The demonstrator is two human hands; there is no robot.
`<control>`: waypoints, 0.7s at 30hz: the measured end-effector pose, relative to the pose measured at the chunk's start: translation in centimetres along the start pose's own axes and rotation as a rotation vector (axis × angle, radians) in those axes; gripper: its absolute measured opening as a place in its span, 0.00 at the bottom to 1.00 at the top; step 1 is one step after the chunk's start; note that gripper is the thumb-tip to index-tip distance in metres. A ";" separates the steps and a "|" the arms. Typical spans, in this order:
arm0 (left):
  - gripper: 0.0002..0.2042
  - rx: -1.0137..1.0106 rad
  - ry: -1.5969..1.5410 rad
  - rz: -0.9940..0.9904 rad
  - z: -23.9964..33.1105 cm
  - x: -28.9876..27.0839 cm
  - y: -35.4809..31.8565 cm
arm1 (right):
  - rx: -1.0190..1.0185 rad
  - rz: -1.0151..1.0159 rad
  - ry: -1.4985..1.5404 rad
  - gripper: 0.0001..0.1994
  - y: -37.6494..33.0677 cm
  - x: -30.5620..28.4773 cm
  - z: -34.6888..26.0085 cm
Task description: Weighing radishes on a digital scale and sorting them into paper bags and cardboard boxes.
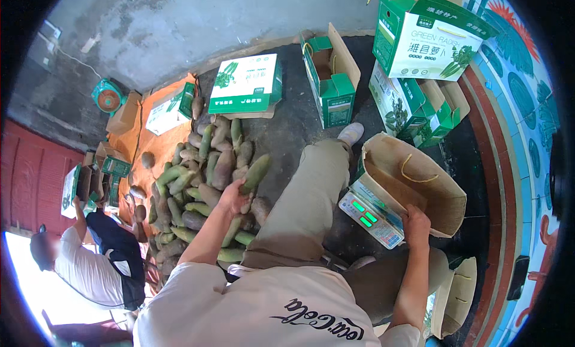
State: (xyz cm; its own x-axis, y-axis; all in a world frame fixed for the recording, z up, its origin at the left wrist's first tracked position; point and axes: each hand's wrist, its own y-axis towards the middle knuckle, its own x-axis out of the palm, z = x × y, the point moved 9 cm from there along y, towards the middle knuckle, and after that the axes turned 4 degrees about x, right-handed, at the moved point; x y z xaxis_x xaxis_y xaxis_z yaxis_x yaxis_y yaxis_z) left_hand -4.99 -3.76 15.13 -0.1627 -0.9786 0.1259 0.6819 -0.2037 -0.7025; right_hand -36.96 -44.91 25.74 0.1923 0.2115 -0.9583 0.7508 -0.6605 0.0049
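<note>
My left hand is closed round a large green radish, held just above the right side of a radish pile. My right hand grips the near edge of an open cardboard box, brown inside, with a yellow cord handle. The box appears to rest on a digital scale whose green display is lit. No contents can be made out in the visible part of the box.
A closed green-and-white carton lies beyond the pile. An open carton stands farther right, near stacked cartons by the tiled wall. At left, another person handles cartons. A teal fan stands behind. An open box sits lower right.
</note>
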 end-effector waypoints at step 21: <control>0.16 0.456 0.591 -0.771 9.4 32.1 -13.9 | -0.047 0.044 -0.006 0.04 0.1 0.0 -0.4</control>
State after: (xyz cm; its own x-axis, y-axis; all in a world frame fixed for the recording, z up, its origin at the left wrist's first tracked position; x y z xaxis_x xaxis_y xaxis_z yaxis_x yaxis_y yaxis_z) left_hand -12.96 -32.65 35.53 -0.8988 -0.4378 -0.0210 0.4300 -0.8717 -0.2348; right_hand -36.66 -44.68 25.81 0.2223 0.1787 -0.9585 0.7704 -0.6347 0.0604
